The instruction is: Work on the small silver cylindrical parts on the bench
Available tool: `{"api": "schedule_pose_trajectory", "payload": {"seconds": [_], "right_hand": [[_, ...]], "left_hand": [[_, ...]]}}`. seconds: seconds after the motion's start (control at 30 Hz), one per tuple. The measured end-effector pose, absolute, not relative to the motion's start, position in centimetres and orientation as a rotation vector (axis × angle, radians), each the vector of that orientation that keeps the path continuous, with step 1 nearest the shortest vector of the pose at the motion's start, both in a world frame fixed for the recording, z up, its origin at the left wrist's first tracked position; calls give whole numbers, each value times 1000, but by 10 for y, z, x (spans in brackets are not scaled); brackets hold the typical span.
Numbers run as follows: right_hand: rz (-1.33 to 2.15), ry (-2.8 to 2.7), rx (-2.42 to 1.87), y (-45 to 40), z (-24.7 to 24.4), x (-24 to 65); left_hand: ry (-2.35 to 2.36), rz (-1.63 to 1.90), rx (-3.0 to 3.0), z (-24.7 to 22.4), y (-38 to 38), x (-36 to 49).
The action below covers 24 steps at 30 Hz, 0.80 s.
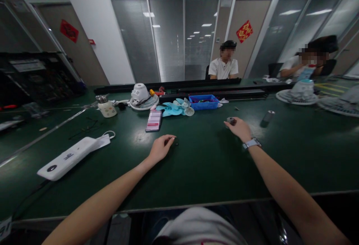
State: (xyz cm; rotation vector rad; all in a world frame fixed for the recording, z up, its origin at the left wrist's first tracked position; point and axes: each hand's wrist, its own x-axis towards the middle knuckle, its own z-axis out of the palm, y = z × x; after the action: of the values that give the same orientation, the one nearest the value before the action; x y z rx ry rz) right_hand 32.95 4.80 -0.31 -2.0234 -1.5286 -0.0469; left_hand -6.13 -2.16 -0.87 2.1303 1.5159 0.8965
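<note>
My left hand (162,148) rests low over the green table with its thumb and fingertips drawn together; what they pinch, if anything, is too small to make out. A tiny dark piece (177,144) lies on the table just beyond those fingertips. My right hand (238,128), with a watch (251,143) on the wrist, is closed around a small round metal part (230,119) held above the tabletop. To its right stands a silver metal cylinder (270,113), apart from the hand. A phone (153,120) with a lit screen lies beyond my left hand.
Light-blue fan blades (178,107) lie beside a blue tray (203,105) of small parts. White fan housings (139,97) stand farther back, others at right (300,92). A white power pack (71,157) and a flask (107,107) are at left. Two people sit across the table.
</note>
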Motion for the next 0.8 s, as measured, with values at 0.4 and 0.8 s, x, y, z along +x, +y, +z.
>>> {"api": "schedule_pose_trajectory", "payload": {"seconds": [0.4, 0.8], "right_hand": [[-216, -1896, -1452, -9, 14, 225], [133, -2503, -873, -32, -5, 151]], "left_hand": [[1605, 1023, 1916, -5, -23, -61], [1591, 1006, 1952, -4, -25, -58]]}}
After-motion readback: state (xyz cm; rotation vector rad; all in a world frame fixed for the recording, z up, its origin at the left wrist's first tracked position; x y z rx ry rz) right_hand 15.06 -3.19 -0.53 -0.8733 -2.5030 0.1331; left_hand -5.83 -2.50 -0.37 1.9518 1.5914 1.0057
